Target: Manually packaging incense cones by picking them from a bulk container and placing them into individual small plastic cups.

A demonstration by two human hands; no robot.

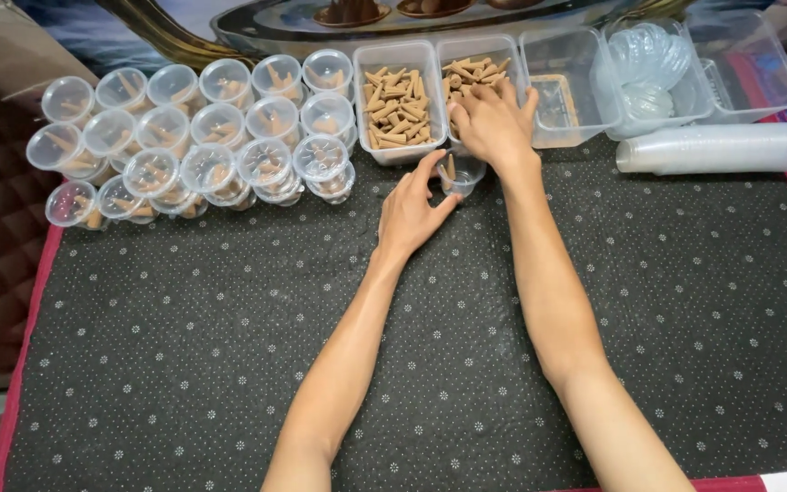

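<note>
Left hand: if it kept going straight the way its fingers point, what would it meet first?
The left hand points up and right at the small clear cup, which its fingertips seem already to touch. Beyond that stands the clear tub of brown cones, where the right hand rests. Depth is uncertain.

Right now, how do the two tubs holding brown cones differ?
The left tub is packed with brown cones across its floor; the right tub shows cones only at its far end, the rest hidden. The left tub is untouched, while the right hand reaches into the right tub. The left hand steadies a small clear cup in front. Both tubs are clear, rectangular, side by side.
</note>
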